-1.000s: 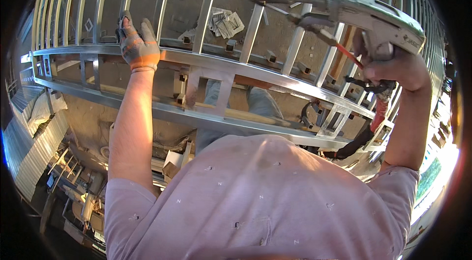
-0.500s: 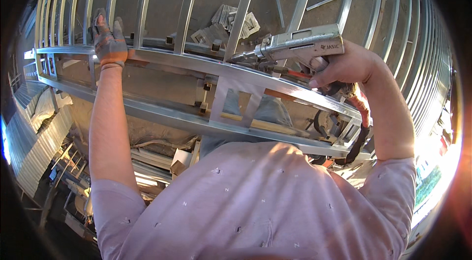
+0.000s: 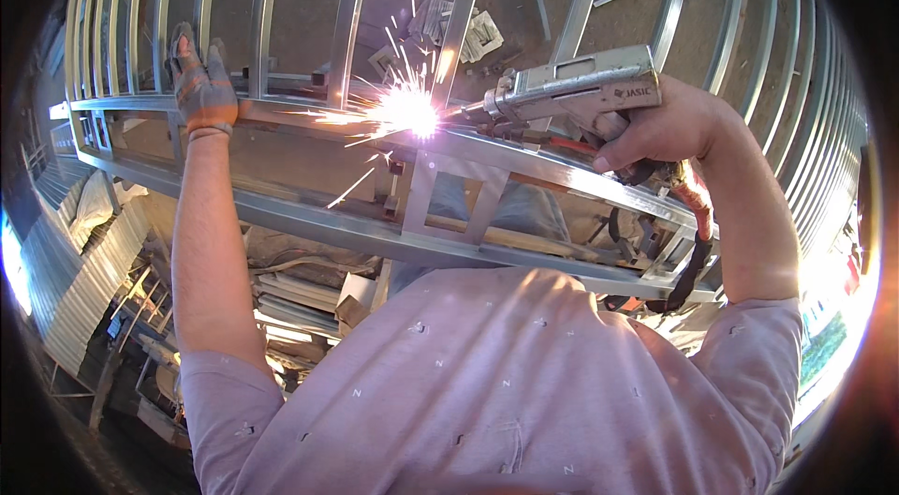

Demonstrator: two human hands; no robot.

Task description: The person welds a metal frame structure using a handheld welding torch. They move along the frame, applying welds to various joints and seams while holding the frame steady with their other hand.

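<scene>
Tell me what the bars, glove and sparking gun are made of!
The bars look like bare, smooth metal, perhaps steel: silvery with bright streaks. The glove seems stretchy fabric, maybe coated: it's snug, gray and orange. The gun looks like dull metal or painted plastic: it's gray and scuffed.

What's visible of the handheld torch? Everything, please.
The handheld torch is pistol-shaped: a scuffed, pale grey, metal-looking body with dark printing on its side and a narrow nozzle pointing left. The right hand wraps the grip, hiding part of it. A reddish tube runs beneath the body; a red-and-black cable hangs below the hand. Bright sparks flare at the nozzle's end, over the metal rail; glare hides any contact.
</scene>
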